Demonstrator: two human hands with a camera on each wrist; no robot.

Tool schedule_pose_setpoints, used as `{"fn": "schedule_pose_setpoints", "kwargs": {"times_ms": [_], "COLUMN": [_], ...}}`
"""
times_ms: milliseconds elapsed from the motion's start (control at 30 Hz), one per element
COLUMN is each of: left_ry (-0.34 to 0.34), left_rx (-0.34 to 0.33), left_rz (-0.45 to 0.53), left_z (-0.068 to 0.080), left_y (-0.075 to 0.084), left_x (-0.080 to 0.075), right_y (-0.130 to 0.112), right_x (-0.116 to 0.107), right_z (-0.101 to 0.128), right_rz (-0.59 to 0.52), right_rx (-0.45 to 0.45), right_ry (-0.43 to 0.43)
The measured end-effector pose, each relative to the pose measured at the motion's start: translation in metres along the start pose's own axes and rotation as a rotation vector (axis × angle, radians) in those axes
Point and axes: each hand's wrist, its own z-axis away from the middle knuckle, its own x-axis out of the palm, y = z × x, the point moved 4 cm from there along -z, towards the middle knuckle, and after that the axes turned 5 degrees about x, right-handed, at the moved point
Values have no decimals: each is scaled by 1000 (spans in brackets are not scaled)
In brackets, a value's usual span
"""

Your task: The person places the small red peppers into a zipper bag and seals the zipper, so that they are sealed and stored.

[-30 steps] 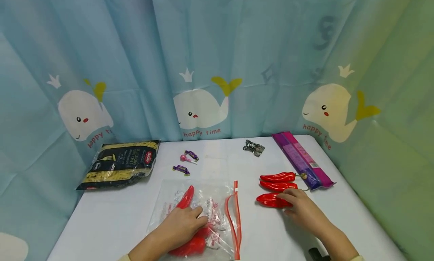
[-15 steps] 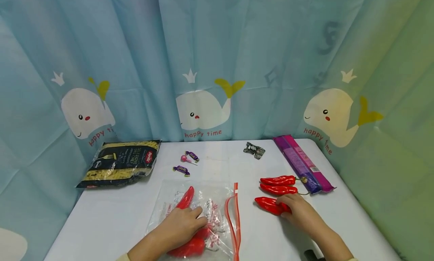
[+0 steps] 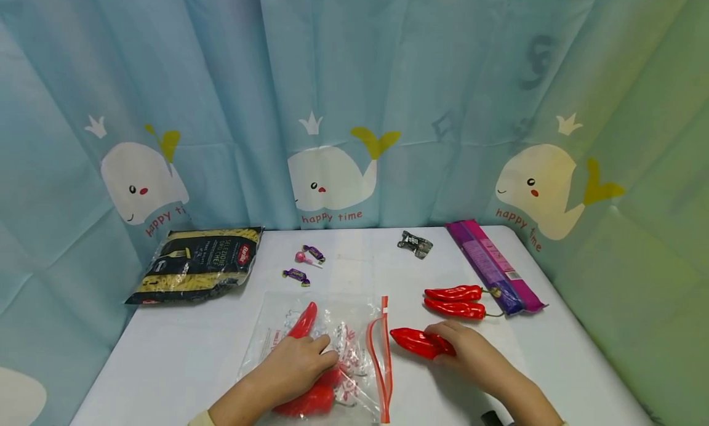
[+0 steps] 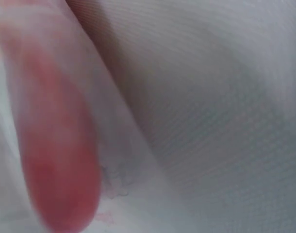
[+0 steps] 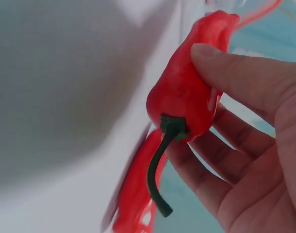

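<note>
In the head view, my right hand [image 3: 465, 346] holds a red chili pepper [image 3: 415, 341] just right of the bag's zip edge. The right wrist view shows its thumb [image 5: 235, 70] on one side of this pepper [image 5: 182, 92], with fingers behind, and the green stem pointing down. A clear zip bag [image 3: 271, 318] with an orange zip strip lies flat, with red peppers [image 3: 310, 401] inside. My left hand [image 3: 296, 370] grips the bag from above with bent fingers; their tips are partly hidden. Only the bag and one blurred pepper [image 4: 60, 145] show in the left wrist view.
Two red chilies [image 3: 454, 308] lie at the right beside a purple packet [image 3: 493, 269]. A pasta bag [image 3: 199, 266] stands back left. Two purple candies [image 3: 296, 276], a pink lollipop [image 3: 300, 257] and a dark wrapped sweet [image 3: 415, 244] lie behind. A curtain [image 3: 238, 93] surrounds the white table.
My right hand has taken hold of the nearest chili of the right-hand row and carried it left, toward the zip bag. My left hand has stayed on the bag.
</note>
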Motion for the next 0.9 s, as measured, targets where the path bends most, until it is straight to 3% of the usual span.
{"fn": "schedule_pose_setpoints", "kwargs": {"times_ms": [200,467,633,900], "left_ry": [-55,-40,-15,0], "left_rx": [-22,-5,3,-4], "left_rz": [62,49,28,10], "left_z": [-1,-1,0,1], "left_y": [-1,1,1,-1], "left_x": [1,2,5,2], "right_y": [-31,-63,-62,-30], "right_x": [18,48,50,32], "right_z": [-9,-21,-21,-6], "right_rz": [-32,-39,-50,-96], "right_rx": [-167,-321,-291,-169], "right_ry": [-67,-68,-47,-36]}}
